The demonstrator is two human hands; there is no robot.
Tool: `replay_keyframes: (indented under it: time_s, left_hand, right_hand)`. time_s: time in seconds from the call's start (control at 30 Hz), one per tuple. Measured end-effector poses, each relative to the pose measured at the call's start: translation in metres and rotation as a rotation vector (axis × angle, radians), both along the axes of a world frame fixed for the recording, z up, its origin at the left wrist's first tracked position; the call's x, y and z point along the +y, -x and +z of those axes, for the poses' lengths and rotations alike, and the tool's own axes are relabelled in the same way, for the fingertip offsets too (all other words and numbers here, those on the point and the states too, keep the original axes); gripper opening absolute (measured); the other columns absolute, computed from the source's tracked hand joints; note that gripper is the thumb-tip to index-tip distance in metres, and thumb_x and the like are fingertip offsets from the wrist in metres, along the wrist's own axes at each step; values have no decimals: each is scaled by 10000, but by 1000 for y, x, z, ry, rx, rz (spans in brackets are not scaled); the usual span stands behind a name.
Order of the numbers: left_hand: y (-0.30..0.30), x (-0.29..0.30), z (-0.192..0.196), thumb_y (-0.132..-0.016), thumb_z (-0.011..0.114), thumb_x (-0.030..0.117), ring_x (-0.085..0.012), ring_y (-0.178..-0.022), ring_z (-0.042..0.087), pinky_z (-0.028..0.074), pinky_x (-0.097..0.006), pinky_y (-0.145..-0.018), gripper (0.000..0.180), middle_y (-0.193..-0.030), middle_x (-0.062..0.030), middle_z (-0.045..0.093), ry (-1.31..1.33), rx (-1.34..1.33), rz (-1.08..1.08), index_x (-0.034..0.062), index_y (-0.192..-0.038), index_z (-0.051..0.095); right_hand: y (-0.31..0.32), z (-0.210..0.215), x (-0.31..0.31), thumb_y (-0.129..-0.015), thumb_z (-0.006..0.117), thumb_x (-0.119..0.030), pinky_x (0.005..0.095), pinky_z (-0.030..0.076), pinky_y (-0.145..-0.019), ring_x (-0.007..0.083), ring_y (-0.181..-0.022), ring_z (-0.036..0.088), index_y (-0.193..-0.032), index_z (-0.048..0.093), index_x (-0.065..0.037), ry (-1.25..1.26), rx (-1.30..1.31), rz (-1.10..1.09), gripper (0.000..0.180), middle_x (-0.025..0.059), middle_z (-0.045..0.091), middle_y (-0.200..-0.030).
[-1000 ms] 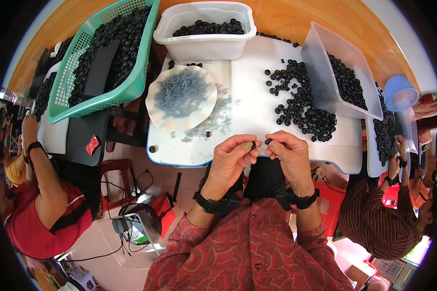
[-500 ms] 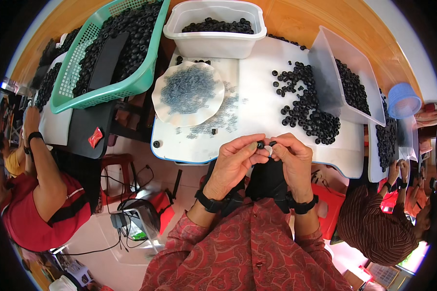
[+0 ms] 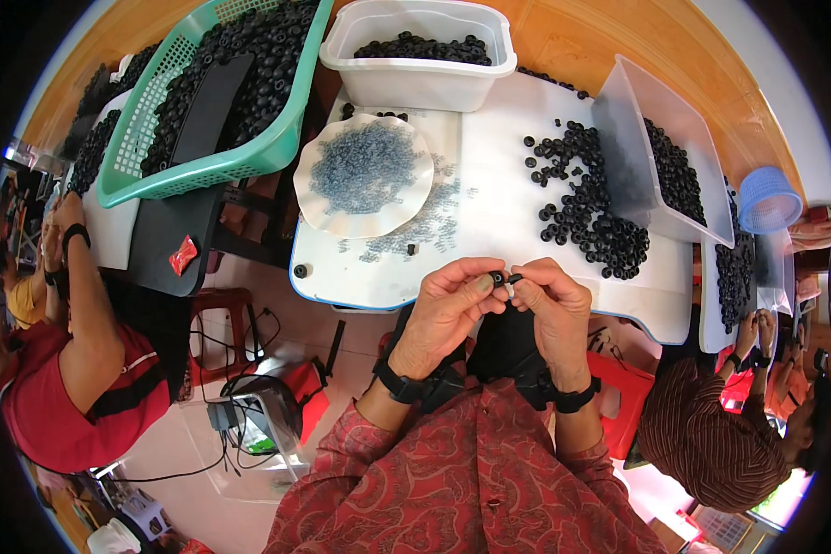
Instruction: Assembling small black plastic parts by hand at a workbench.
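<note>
Just past the table's near edge, my left hand (image 3: 441, 312) pinches a small round black part with a hole (image 3: 498, 277) between thumb and fingers. Facing it, my right hand (image 3: 560, 309) is closed on a small black piece (image 3: 515, 278). A tiny whitish bit (image 3: 511, 291) shows at the right fingertips; what it is I cannot make out. The fingertips of both hands almost meet. Beyond them lies a scalloped white plate (image 3: 316, 210) heaped with small clear bluish pieces (image 3: 365, 166), more of which are scattered beside it.
Loose black round parts (image 3: 609, 242) lie right of centre, by a tilted translucent bin (image 3: 623, 152). A white tub (image 3: 415, 85) and a green basket (image 3: 249, 164) hold more. A blue basket (image 3: 769, 198) stands far right. Co-workers sit at left (image 3: 88, 388) and right (image 3: 711, 434).
The whole view has shifted slightly. My hands stay together, and the right fingertips have turned a little around the small black piece, so less of the whitish bit shows.
</note>
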State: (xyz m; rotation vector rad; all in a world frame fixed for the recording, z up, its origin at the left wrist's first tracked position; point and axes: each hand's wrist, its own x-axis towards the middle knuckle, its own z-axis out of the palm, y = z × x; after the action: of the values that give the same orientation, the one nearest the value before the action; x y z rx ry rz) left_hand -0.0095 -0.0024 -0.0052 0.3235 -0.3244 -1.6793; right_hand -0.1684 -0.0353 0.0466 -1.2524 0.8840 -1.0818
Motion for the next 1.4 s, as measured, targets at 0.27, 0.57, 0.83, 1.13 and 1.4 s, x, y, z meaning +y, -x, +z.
replay_keyframes:
  time_s: [0.27,0.57,0.83,1.13,1.4]
  left_hand:
    - [2,0,0,-980,581,12,-162,-909,677,588,-273,-782,254,-1064,-133,691,5,-26,8,-50,-1224,614]
    - [3,0,2,-979,578,1,-160,-903,677,586,-268,-770,258,-1062,-136,691,1,-43,24,-53,-1229,608]
    - [3,1,2,-981,578,5,-155,-893,680,581,-266,-771,255,-1037,-137,701,-6,-58,31,-55,-1226,610]
    - [3,1,2,-972,589,2,-155,-888,682,582,-264,-768,265,-1035,-130,702,-6,-84,40,-55,-1229,617]
    - [2,2,1,-966,596,-4,-153,-887,681,580,-264,-766,262,-1038,-123,704,4,-133,59,-48,-1221,632]
  right_hand:
    - [-1,-4,1,-895,690,25,205,503,-677,90,-765,608,-1045,723,3,15,-23,-15,155,54,655,-960]
    - [-2,-6,1,-884,696,35,207,498,-673,90,-754,600,-1025,726,6,25,-31,-24,147,50,648,-951]
    - [-3,-8,1,-876,703,40,210,495,-668,92,-748,596,-1007,729,10,33,-10,-38,137,47,640,-933]
    - [-4,-8,1,-873,705,41,212,498,-671,94,-749,596,-1004,728,17,26,1,-40,135,46,633,-927]
    - [-6,-5,5,-881,702,33,217,509,-684,101,-766,611,-1015,716,28,75,93,-59,134,56,628,-943]
